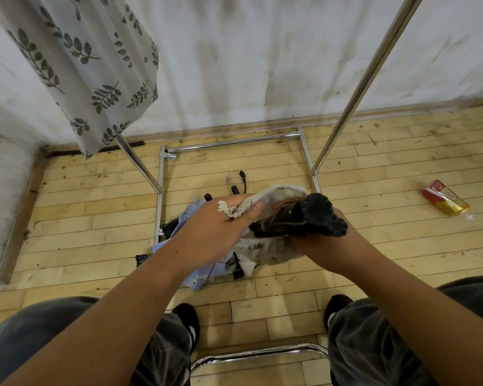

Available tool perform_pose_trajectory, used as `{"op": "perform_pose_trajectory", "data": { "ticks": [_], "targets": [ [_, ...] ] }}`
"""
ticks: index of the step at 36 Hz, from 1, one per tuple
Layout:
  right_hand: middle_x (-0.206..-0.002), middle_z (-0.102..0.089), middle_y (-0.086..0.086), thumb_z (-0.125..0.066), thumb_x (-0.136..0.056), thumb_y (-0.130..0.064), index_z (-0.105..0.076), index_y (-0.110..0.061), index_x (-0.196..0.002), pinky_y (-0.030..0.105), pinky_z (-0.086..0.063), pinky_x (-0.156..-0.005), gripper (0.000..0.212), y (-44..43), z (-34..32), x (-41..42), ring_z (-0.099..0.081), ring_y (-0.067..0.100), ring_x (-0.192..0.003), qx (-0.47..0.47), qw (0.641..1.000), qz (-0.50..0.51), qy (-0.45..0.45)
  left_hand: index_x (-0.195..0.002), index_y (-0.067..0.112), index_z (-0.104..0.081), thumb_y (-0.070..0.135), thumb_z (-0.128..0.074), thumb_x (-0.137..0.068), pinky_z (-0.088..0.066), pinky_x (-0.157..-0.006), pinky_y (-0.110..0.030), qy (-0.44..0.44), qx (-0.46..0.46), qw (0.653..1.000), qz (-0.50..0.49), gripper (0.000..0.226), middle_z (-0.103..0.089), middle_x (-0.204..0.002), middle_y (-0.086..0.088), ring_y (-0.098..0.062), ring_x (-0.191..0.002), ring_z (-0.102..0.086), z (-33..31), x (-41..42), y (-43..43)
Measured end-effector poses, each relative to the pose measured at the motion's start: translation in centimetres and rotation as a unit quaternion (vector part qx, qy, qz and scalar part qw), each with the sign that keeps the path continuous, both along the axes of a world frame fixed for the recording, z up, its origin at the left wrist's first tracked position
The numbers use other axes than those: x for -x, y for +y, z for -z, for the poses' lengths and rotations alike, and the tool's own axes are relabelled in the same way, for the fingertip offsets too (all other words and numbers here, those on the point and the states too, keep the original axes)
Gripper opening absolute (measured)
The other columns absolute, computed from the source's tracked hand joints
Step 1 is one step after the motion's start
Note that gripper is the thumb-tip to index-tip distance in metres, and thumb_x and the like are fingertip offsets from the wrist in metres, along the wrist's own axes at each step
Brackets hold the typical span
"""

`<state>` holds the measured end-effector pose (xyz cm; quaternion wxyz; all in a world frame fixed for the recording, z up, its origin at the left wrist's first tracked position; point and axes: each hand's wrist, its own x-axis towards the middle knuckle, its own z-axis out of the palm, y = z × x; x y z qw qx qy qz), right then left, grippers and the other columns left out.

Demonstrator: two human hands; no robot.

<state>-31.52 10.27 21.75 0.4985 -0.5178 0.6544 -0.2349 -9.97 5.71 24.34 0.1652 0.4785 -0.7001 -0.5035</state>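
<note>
Centrally, one pale cloth bag [287,190] held up over floor, ahead of knees. Left hand [215,232] pinches bag rim and knotted cord, probably to keep mouth spread. Right hand [324,243] grips one black leather piece [318,215] from below, its end at bag mouth; going in or out, cannot tell. Beneath: one blue cloth [201,274] with black straps. Farther: one metal rack [365,76], one leafy curtain [89,65], one red-yellow packet [444,200].

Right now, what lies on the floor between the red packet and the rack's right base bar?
Only bare, scuffed wooden floor lies there, as the head view shows.
</note>
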Motion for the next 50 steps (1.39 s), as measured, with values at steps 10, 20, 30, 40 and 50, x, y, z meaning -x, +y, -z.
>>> {"op": "perform_pose_trajectory", "data": {
  "ticks": [10,20,30,40,50],
  "targets": [
    [-0.101,-0.066,-0.017,-0.073,-0.091,-0.029,-0.066,-0.034,-0.112,0.011,-0.05,-0.069,0.022,-0.1,-0.1,-0.2,-0.064,0.0,-0.092,0.052,0.99,-0.096,0.087,-0.072,0.026,-0.053,0.043,-0.047,-0.106,-0.034,-0.05,-0.016,-0.012,-0.015,1.0,-0.002,0.038,-0.037,-0.055,0.011,-0.007,-0.05,-0.034,0.0,0.1,0.1],
    [-0.102,-0.066,-0.018,-0.066,-0.097,-0.031,-0.065,-0.032,-0.116,0.029,-0.058,-0.086,0.018,0.1,-0.5,-0.6,-0.066,0.004,-0.095,0.031,0.992,-0.106,0.063,-0.08,0.034,-0.068,0.034,-0.046,-0.108,-0.03,-0.047,-0.007,0.016,-0.042,0.999,0.008,0.035,-0.044,-0.046,0.016,0.001,-0.043,-0.041,-0.5,0.4,0.3],
    [-0.089,-0.066,-0.009,-0.072,-0.092,-0.026,-0.053,-0.038,-0.079,0.021,-0.055,-0.069,0.026,-0.3,-0.5,-0.5,-0.065,0.007,-0.081,0.03,0.988,-0.079,0.13,-0.103,0.032,-0.071,0.031,-0.058,-0.104,-0.041,-0.059,-0.011,-0.03,0.034,0.999,-0.009,0.014,-0.067,-0.077,0.011,0.001,-0.062,-0.055,0.8,-0.3,-0.8],
    [-0.133,-0.061,-0.004,-0.071,-0.093,-0.017,-0.049,-0.032,-0.151,0.026,-0.055,-0.096,0.063,-0.4,-0.3,-0.1,-0.058,0.015,-0.12,0.071,0.979,-0.103,0.158,-0.102,0.039,-0.063,0.039,-0.062,-0.101,-0.041,-0.056,-0.011,-0.12,0.043,0.984,-0.124,0.001,-0.07,-0.088,0.014,-0.002,-0.074,-0.064,1.8,-0.5,-1.2],
    [-0.122,-0.055,-0.011,-0.063,-0.099,-0.015,-0.053,-0.032,-0.149,0.023,-0.053,-0.097,0.054,-0.4,0.4,0.1,-0.051,0.003,-0.108,0.103,0.98,-0.065,0.158,-0.112,0.029,-0.072,0.037,-0.057,-0.105,-0.036,-0.05,-0.011,-0.105,0.051,0.977,-0.18,0.019,-0.071,-0.085,0.012,0.003,-0.057,-0.06,2.2,-1.8,-2.4]
  ]
}}
